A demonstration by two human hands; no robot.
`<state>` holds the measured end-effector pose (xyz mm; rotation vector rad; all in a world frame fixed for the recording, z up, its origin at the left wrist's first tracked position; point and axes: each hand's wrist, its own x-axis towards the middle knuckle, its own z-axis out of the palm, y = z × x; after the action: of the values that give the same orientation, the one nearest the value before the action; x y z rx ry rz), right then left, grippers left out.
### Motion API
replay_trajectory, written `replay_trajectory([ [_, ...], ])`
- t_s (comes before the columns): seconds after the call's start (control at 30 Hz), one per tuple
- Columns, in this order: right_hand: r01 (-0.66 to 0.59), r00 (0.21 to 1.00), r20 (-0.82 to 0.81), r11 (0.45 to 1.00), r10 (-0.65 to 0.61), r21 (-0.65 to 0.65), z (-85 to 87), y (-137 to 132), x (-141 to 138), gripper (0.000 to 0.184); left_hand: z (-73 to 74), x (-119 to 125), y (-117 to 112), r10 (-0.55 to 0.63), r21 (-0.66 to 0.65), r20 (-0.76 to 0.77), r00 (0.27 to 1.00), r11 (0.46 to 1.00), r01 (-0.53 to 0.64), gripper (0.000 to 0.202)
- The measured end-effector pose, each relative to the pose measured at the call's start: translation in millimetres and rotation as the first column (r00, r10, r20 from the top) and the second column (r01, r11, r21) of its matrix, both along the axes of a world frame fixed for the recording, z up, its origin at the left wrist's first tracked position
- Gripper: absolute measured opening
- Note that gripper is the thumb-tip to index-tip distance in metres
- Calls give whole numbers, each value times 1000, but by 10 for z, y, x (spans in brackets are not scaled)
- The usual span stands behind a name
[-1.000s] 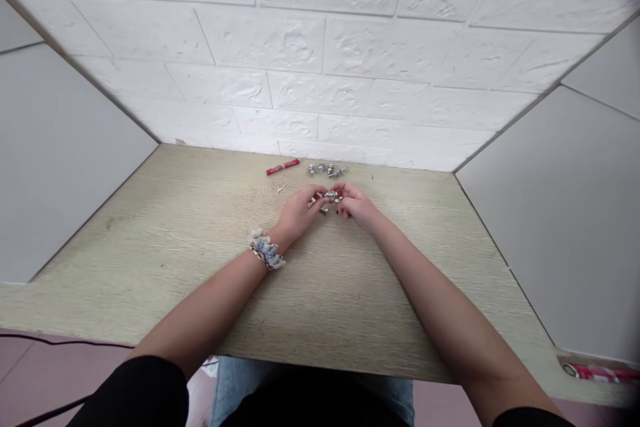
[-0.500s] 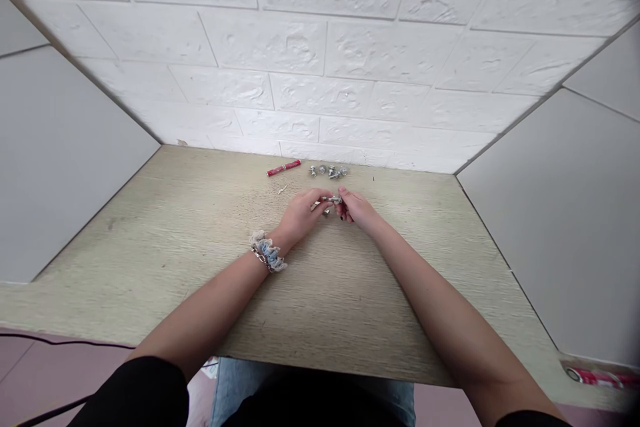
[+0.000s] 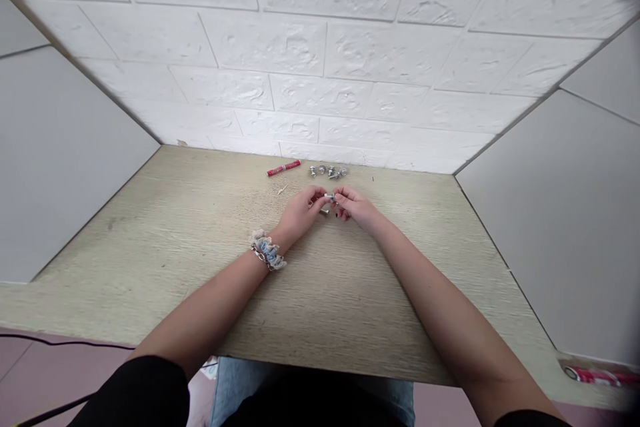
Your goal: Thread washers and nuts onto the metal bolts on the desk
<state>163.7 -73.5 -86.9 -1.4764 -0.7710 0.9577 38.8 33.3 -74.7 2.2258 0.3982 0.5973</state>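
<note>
The left hand (image 3: pixel 303 207) pinches one end of a small metal fastener (image 3: pixel 329 197), which lies roughly sideways, its long axis running toward the right hand (image 3: pixel 357 208), whose thumb and fingers close on the other end. The fastener sits between the two hands, above the table (image 3: pixel 350 300); which end is its head cannot be told. Around it, left to right: a pale scrap (image 3: pixel 282 189), a red tube (image 3: pixel 283 168) slanting up to the right, a second metal piece (image 3: pixel 324 212) partly hidden by the left hand, and a metal cluster (image 3: pixel 334 173) near the wall. The fastener looks silvery and shiny; fingers cover much of it.
</note>
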Motion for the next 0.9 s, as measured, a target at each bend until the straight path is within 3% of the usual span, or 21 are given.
replay_trajectory([
  [0.33,25,996,87,1000,-25,-1,-40,-4,-2,18,19,10,17,91,-43,-111,990,994,-97,24],
  [0.53,110,993,-59,989,-104,97,-33,-3,3,28,28,7,11,85,-96,-83,993,991,-93,23],
  [0.6,153,987,-68,985,-148,77,-45,11,-7,27,31,-1,2,79,-53,-47,996,995,-81,21],
  [0.7,199,980,-13,980,-199,24,-59,41,-40,41,27,-11,-12,69,67,17,997,995,-70,17],
  [0.9,145,989,37,988,-144,-51,-19,49,-83,65,19,-18,-26,56,180,27,998,982,-60,13],
])
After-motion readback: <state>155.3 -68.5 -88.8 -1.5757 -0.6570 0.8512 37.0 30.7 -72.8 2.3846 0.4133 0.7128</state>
